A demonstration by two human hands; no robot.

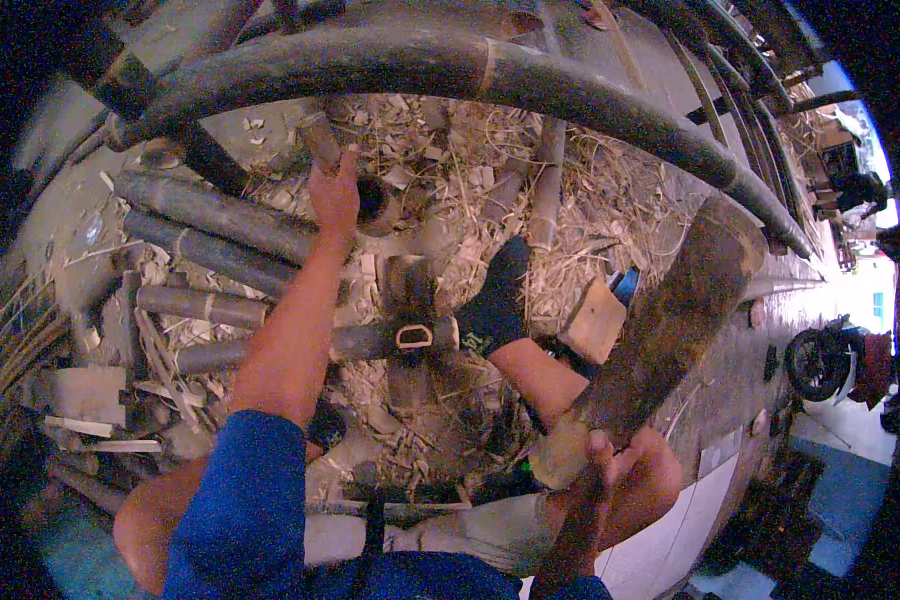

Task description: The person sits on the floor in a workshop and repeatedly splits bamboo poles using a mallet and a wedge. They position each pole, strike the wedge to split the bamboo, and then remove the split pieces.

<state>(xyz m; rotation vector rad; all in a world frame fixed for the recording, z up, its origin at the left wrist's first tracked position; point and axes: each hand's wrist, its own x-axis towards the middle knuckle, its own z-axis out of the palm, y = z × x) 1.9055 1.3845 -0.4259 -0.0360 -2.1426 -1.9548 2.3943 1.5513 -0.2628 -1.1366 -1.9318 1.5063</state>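
My left hand (336,196) reaches forward, its fingers closed around a short bamboo piece (319,138). Beside it is the dark open end of a bamboo tube (372,200). Nearer me, a bamboo tube (360,342) with a pale-edged, D-shaped hole lies across a dark wooden block (410,285). My right hand (610,458) is low on the right by my bent knee, next to the pale end of a thick dark log (670,320). Its fingers look closed; what they hold, if anything, is hidden. My foot in a dark sock (505,295) is beside the holed tube.
A long, thick bamboo pole (400,62) spans the far side. Several bamboo tubes (215,215) lie at left, and shavings (610,190) cover the ground. A pale wooden block (595,320) is beside the log. A motorcycle (820,362) stands far right.
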